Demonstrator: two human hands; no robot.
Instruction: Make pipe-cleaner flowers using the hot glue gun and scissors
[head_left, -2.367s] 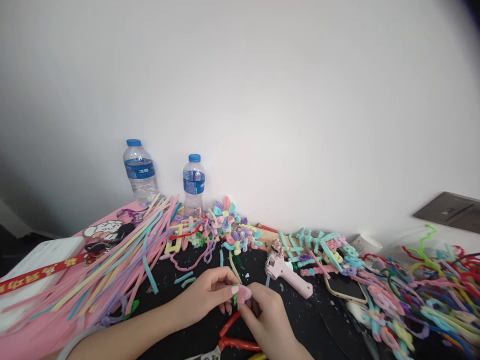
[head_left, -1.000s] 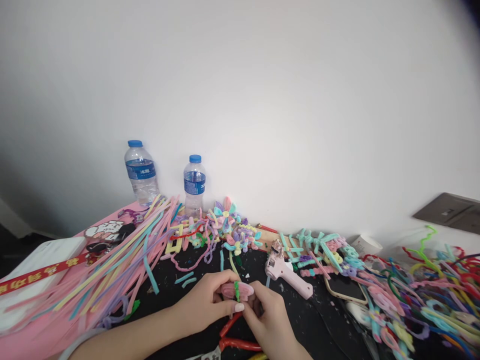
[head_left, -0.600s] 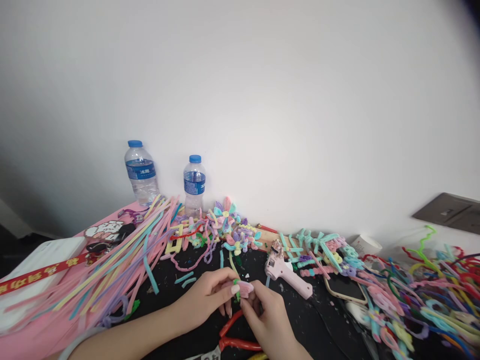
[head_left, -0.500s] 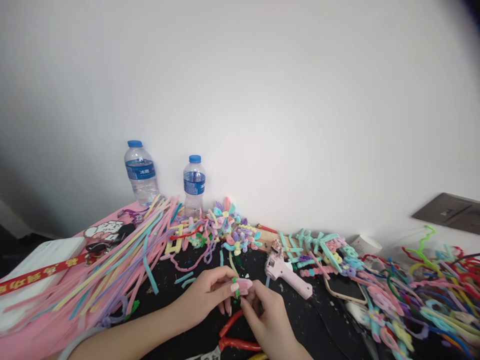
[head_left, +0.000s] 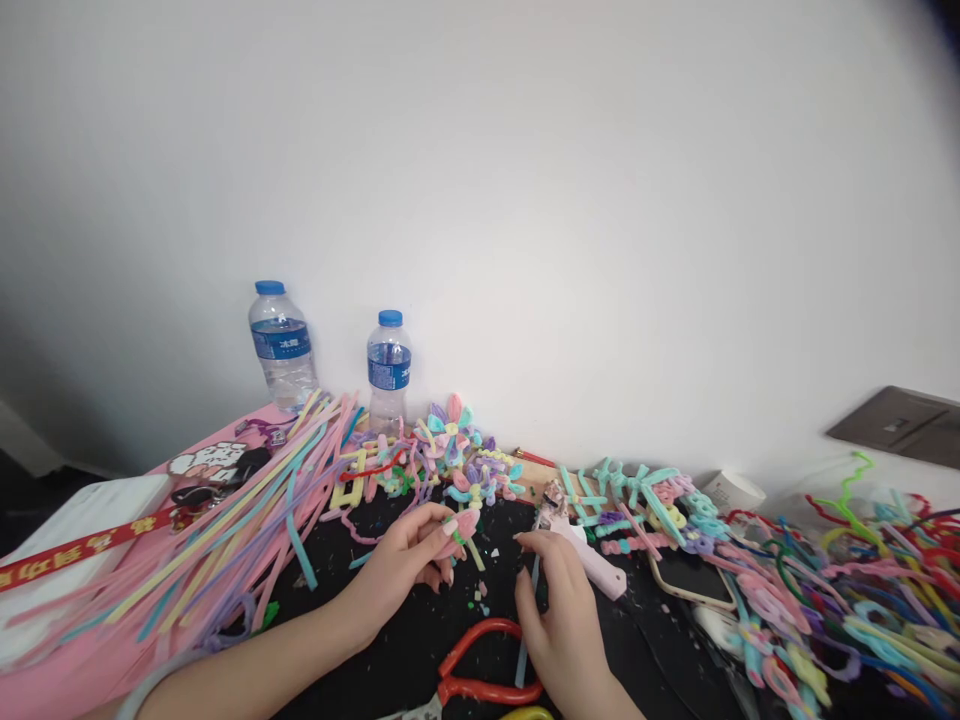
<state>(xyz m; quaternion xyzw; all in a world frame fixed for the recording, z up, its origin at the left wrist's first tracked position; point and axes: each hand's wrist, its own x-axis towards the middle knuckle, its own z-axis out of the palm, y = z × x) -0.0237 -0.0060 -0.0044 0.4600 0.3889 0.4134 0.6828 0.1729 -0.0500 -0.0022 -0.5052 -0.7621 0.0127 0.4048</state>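
My left hand [head_left: 405, 565] is closed in a pinch on a small pink pipe-cleaner piece [head_left: 465, 524] with a green bit on it, held just above the black mat [head_left: 390, 650]. My right hand [head_left: 559, 615] has let it go and stretches forward, fingers loosely out, with the fingertips at the handle of the pink glue gun [head_left: 596, 568]. A thin light-blue stick [head_left: 520, 650] lies by its thumb. Whether the fingers touch the gun is unclear.
Red-handled scissors [head_left: 480, 690] lie near my wrists. Two water bottles [head_left: 281, 345] [head_left: 388, 372] stand at the wall. Long pastel pipe cleaners [head_left: 225, 530] fan out left, finished flowers [head_left: 457, 450] sit behind, tangled shapes [head_left: 825, 590] fill the right beside a phone [head_left: 690, 575].
The hands have parted. My left hand carried the pink piece forward and left; my right hand released it and reached forward toward the glue gun, uncovering the scissors' handles.
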